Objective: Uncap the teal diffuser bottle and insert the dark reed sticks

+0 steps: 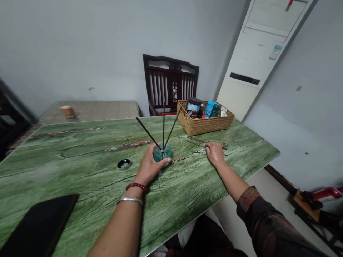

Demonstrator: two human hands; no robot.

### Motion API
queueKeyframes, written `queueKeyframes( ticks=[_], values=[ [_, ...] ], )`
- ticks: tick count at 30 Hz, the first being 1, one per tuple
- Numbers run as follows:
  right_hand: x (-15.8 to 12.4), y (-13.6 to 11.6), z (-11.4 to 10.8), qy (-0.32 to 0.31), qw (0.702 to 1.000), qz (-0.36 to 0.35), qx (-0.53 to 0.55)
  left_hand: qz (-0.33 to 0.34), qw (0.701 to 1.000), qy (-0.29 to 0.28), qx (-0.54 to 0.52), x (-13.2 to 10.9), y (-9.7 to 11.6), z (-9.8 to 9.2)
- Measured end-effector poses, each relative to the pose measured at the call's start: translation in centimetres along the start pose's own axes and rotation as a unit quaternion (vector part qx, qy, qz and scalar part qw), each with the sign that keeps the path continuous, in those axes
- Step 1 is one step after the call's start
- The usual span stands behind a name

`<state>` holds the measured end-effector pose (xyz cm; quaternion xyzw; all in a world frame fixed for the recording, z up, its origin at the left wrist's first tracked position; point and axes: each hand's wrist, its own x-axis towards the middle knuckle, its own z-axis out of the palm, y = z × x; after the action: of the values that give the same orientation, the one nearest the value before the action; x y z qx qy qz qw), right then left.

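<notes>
Head camera looks down on a teal glass bottle [162, 154] holding three dark sticks [163, 123], standing on the green wood-grain worktop [80, 189] with the left hand [151, 166] wrapped around it. The right hand [214, 153] lies on loose dark sticks [195, 141], though whether it grips them is hard to tell, in front of a wicker basket [205, 125] of jars [193, 107].
</notes>
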<state>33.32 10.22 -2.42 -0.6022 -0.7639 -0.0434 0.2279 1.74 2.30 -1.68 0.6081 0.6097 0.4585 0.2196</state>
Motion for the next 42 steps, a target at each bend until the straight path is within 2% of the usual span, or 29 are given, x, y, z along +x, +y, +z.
queueKeyframes(
  ticks=[6, 15, 18, 21, 23, 24, 28, 31, 33, 35, 37, 42],
  values=[
    [-0.4, -0.6, -0.2, -0.04, 0.997, -0.017, -0.07, 0.0, 1.0, 0.004, 0.008, 0.0, 0.0, 0.0],
    [-0.6, -1.1, -0.6, -0.053, 0.996, -0.036, -0.068, 0.0, 1.0, 0.002, -0.004, -0.1, 0.1, 0.0],
    [-0.5, -1.6, -1.2, -0.028, 0.997, -0.058, -0.045, 0.004, 1.0, 0.003, -0.007, -0.1, 0.1, 0.0],
    [0.3, -2.5, -2.5, 0.035, 0.995, -0.066, 0.072, 0.01, 1.0, -0.001, -0.011, -0.1, 0.2, 0.0],
    [1.3, -3.7, -3.8, 0.084, 0.974, -0.056, 0.203, 0.014, 1.0, -0.005, -0.016, -0.2, 0.2, -0.1],
    [1.9, -4.5, -4.6, 0.104, 0.955, -0.049, 0.275, 0.015, 1.0, -0.006, -0.018, -0.2, 0.2, -0.1],
    [4.0, -8.8, -7.9, 0.144, 0.842, -0.038, 0.519, 0.01, 1.0, -0.008, -0.014, -0.3, 0.2, -0.1],
    [4.9, -12.5, -9.6, 0.148, 0.764, -0.053, 0.626, 0.004, 1.0, -0.008, -0.006, -0.3, 0.2, -0.1],
    [5.2, -14.6, -10.0, 0.146, 0.729, -0.068, 0.665, 0.002, 1.0, -0.004, -0.005, -0.3, 0.2, -0.1],
    [5.4, -16.4, -9.6, 0.137, 0.713, -0.079, 0.683, 0.006, 1.0, 0.004, -0.007, -0.3, 0.2, 0.0],
    [5.5, -17.7, -8.8, 0.122, 0.711, -0.081, 0.688, 0.013, 1.0, 0.006, -0.009, -0.2, 0.1, 0.1],
    [5.5, -19.1, -6.2, 0.083, 0.734, -0.073, 0.67, 0.008, 1.0, 0.005, -0.011, -0.3, 0.3, 0.1]
  ],
)
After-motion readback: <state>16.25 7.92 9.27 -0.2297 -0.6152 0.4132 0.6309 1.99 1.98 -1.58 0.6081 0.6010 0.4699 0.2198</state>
